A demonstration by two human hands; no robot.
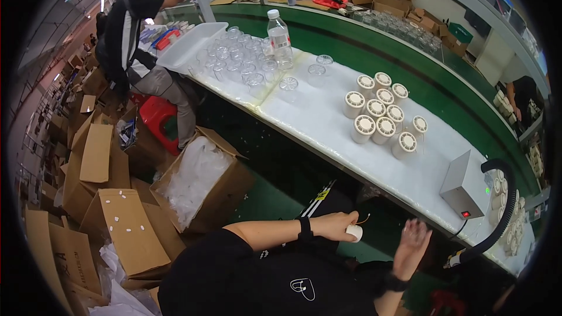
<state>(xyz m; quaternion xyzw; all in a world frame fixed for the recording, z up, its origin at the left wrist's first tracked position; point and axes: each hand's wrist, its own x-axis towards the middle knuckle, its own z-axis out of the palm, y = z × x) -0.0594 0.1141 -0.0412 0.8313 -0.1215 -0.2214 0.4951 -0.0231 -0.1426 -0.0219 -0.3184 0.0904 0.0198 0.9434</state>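
Note:
My left hand (pixel 336 226) is closed around a small white cylindrical part (pixel 354 233), held low in front of my body. A thin reddish wire (pixel 365 219) sticks out beside it. To the right, my right hand (pixel 414 240) is raised near the table's front edge, fingers stretched out and somewhat blurred, with nothing visible in it. Several white cylinders with vented round tops (pixel 384 127) stand grouped on the white-covered table (pixel 328 126) beyond my hands.
Clear plastic cups (pixel 236 52), a bottle (pixel 280 41) and a white tray (pixel 190 47) occupy the table's left part. A grey box (pixel 465 184) and black flexible hose (pixel 508 199) stand at right, near more white cylinders (pixel 510 216). Cartons (pixel 205 178) and a person (pixel 137 41) are at left.

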